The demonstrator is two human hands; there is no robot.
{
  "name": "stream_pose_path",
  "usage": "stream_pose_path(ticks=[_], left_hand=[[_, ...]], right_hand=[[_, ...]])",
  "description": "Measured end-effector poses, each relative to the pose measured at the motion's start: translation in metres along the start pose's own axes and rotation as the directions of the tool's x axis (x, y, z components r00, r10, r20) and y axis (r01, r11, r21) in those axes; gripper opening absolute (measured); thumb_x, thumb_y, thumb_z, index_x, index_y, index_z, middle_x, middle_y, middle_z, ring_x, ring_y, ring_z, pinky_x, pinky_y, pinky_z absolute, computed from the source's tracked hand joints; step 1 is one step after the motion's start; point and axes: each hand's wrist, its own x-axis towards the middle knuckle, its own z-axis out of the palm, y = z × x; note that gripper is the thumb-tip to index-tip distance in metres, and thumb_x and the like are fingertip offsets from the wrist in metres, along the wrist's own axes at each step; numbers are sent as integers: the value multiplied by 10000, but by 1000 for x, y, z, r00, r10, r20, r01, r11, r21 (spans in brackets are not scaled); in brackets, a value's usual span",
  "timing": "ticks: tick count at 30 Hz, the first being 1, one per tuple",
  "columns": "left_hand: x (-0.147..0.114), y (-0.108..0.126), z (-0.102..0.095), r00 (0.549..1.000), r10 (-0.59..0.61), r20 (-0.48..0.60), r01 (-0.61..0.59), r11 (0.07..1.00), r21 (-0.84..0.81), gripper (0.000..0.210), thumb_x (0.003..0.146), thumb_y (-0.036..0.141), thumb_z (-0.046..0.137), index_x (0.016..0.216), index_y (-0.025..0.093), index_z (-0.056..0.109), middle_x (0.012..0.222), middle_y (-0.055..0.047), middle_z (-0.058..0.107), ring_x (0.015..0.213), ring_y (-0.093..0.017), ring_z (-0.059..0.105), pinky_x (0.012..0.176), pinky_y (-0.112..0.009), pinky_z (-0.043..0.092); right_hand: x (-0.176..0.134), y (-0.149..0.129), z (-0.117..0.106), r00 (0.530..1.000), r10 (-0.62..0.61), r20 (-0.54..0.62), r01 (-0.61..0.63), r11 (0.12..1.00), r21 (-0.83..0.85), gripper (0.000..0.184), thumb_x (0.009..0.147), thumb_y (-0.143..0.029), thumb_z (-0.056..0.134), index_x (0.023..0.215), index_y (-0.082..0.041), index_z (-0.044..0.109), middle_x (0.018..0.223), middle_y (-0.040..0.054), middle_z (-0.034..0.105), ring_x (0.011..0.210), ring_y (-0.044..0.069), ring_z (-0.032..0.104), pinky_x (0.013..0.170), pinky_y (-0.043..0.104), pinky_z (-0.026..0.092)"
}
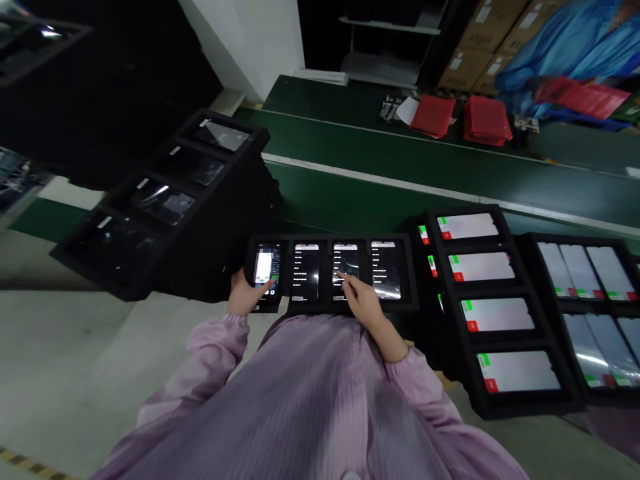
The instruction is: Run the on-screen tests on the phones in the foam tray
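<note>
A black foam tray (411, 273) lies in front of me with several phones side by side. My left hand (243, 295) is at its left end, fingers apart along the side and thumb over the lower screen of the leftmost phone (263, 267), which shows a bright, coloured display. Black screens with white text menus are lit on the second phone (306, 267), the third phone (346, 257) and the rightmost phone (385, 270). The index finger of my right hand (364, 303) points onto the third phone's screen; its other fingers are curled and hold nothing.
To the left stands a tall stack of black trays (220, 200) with dark-screened phones. White-screened phones with green and red corners fill a tray (523, 287) and another tray (555, 307) at right. Beyond the green bench (340, 193), a blue-sleeved person handles red bags.
</note>
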Motion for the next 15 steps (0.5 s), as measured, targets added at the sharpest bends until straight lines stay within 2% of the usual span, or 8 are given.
stream_pose_path(ticks=[5, 9, 12, 15], left_hand=[[3, 4, -4, 995, -94, 22, 95, 992, -80, 497, 838, 502, 557, 1190, 160, 640, 1197, -183, 670, 1257, -347, 602, 1128, -470, 455], [12, 6, -1, 987, -158, 13, 158, 984, -86, 402, 880, 433, 480, 1139, 175, 647, 1142, -172, 685, 1218, -340, 621, 1109, -473, 469], [15, 5, 2, 987, -163, 7, 163, 984, -65, 403, 848, 444, 544, 1136, 181, 649, 1116, -167, 680, 1216, -352, 623, 1101, -485, 478], [12, 4, 3, 997, -77, -13, 77, 996, -37, 592, 739, 464, 696, 1242, 162, 612, 1207, -179, 644, 1314, -369, 564, 1143, -487, 447]], right_hand=[[1, 0, 3, 1000, -1, -2, 1, 1000, 28, 292, 1037, -311, 448, 1062, -229, 726, 1296, 84, 745, 693, 152, 684, 757, 288, 562], [3, 0, 6, 1000, -17, 5, 17, 999, 33, 307, 1034, -298, 445, 1129, -226, 727, 1249, 81, 764, 761, 167, 713, 783, 292, 568], [3, 0, 6, 1000, -24, 6, 24, 999, 21, 330, 1038, -297, 438, 1177, -219, 727, 1206, 88, 776, 712, 168, 704, 752, 299, 571], [3, 1, 6, 1000, -30, -3, 30, 999, 15, 334, 1034, -297, 453, 1213, -227, 725, 1179, 84, 783, 759, 178, 724, 757, 299, 573]])
